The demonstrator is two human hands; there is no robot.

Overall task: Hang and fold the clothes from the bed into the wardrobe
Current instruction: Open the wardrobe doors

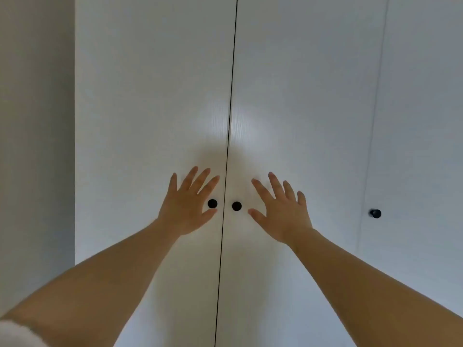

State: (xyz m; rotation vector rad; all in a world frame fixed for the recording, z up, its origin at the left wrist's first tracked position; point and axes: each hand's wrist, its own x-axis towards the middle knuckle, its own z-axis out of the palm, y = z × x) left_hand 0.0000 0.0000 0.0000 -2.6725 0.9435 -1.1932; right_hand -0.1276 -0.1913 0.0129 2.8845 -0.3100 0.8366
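Note:
A white wardrobe [155, 96] fills the view with its two middle doors closed and a thin dark gap between them. Each door has a small round black knob: the left knob [212, 203] and the right knob [236, 206]. My left hand [186, 205] is spread with straight fingers in front of the left door, its thumb just under the left knob. My right hand [280, 211] is spread the same way in front of the right door, thumb close to the right knob. Neither hand holds anything. No clothes or bed are in view.
A third white door [421, 121] stands closed at the right with its own black knob [375, 213]. A plain wall [35, 146] runs along the left of the wardrobe. A bit of pale fabric [17, 334] shows at the bottom left corner.

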